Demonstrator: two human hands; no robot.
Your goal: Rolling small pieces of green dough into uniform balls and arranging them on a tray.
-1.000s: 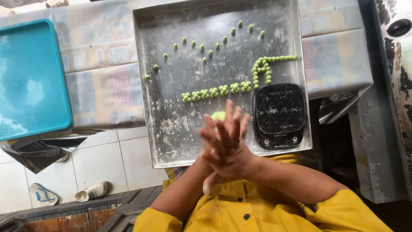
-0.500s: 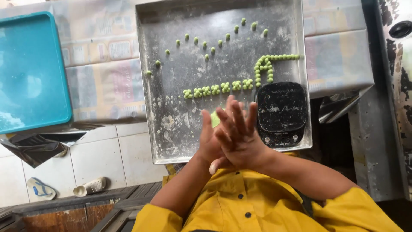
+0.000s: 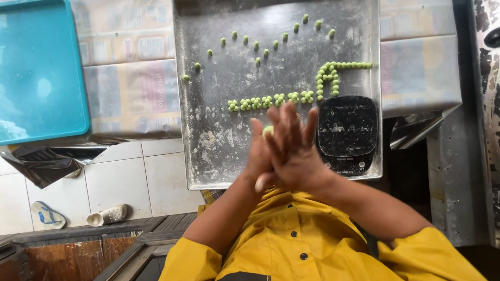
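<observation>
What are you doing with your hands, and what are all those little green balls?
A person in a yellow shirt presses the left hand and right hand together, palm to palm, over a floured metal tray. A bit of green dough peeks out by the fingers. Small green balls lie in rows on the tray, beside a black kitchen scale. A teal tray sits off to the left.
</observation>
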